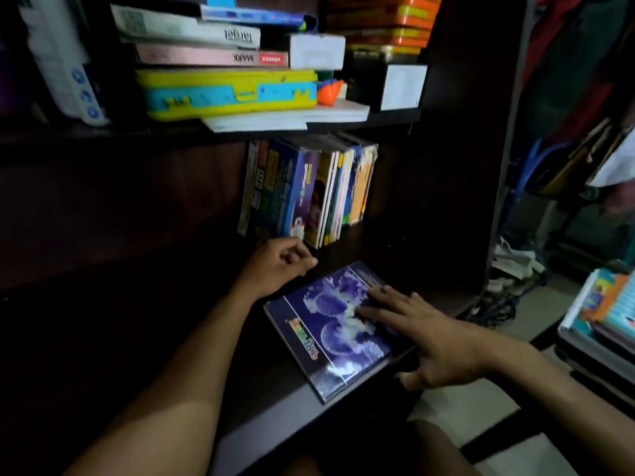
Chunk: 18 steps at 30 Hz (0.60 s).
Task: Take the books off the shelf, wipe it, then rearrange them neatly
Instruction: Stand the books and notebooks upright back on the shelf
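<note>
A blue-purple book (326,333) lies flat on the dark shelf board (261,417) near its front edge. My right hand (433,334) rests on its cover with straight fingers, thumb off the book's right edge. My left hand (280,262) hovers with loosely curled fingers, holding nothing, just in front of a row of upright books (305,190) standing at the back of the same shelf. The left part of the shelf is too dark to make out.
The shelf above carries stacked books (192,36), a yellow and blue case (230,92), white boxes (316,51) and orange cases (381,20). A pile of books (604,321) lies on the right. Bags and cables sit beyond the shelf's side panel.
</note>
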### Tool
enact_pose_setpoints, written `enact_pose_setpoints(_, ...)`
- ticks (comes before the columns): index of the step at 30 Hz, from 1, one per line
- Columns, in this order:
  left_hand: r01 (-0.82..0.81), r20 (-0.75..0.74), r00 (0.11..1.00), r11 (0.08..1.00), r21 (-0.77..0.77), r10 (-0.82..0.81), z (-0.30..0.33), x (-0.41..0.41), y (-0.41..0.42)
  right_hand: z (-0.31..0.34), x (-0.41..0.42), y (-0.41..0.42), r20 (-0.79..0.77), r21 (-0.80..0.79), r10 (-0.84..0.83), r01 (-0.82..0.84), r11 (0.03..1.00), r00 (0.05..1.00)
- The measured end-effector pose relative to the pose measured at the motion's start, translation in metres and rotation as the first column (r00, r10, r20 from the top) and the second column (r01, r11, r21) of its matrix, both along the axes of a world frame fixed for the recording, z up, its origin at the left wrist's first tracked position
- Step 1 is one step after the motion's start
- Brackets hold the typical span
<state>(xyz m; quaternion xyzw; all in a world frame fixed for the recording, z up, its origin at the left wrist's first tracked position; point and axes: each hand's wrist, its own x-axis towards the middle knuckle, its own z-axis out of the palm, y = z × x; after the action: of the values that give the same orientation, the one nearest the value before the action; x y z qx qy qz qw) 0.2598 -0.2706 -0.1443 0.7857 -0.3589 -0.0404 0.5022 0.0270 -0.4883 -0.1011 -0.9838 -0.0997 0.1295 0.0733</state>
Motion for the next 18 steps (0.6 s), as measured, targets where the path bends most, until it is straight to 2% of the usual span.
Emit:
enact_pose_setpoints(3, -0.021, -0.006, 1.000, 1.000, -0.017, 0.021, 0.006, 0.000, 0.002, -0.005, 0.001, -0.001, 0.199, -0.131, 0.080, -0.055, 0.990, 0.977)
enact_pose_setpoints(5, -0.013, -0.050, 0.999, 1.000, -0.023, 0.012, 0.013, -0.005, 0.002, -0.005, 0.002, -0.002, 0.227, -0.191, 0.144, -0.101, 0.976, 0.963)
enact_pose_setpoints(7, 0.015, -0.132, 0.991, 1.000, -0.020, -0.018, 0.018, -0.010, 0.003, 0.000, 0.000, -0.002, 0.194, -0.149, 0.153, -0.125, 0.981, 0.969)
enact_pose_setpoints(10, -0.006, -0.285, 0.958, 0.996, -0.085, -0.019, 0.029, -0.015, 0.005, 0.028, -0.003, 0.004, 0.281, 0.146, 0.022, -0.066, 0.987, 0.959)
enact_pose_setpoints(12, -0.081, -0.394, 0.919, 0.972, -0.220, -0.013, 0.035, -0.018, 0.009, 0.042, -0.004, 0.004, 0.409, 0.331, -0.131, -0.013, 0.944, 0.903)
enact_pose_setpoints(14, -0.104, -0.463, 0.885, 0.952, -0.288, -0.044, 0.039, -0.021, 0.014, 0.046, -0.001, 0.009, 0.499, 0.420, -0.241, 0.011, 0.907, 0.832)
enact_pose_setpoints(16, -0.055, -0.494, 0.864, 0.957, -0.284, -0.097, 0.040, -0.020, 0.018, 0.039, 0.004, 0.019, 0.500, 0.521, -0.349, 0.047, 0.852, 0.792)
enact_pose_setpoints(18, 0.008, -0.528, 0.822, 0.933, -0.360, -0.211, 0.038, -0.020, 0.017, 0.031, 0.011, 0.030, 0.440, 0.621, -0.452, 0.101, 0.777, 0.775)
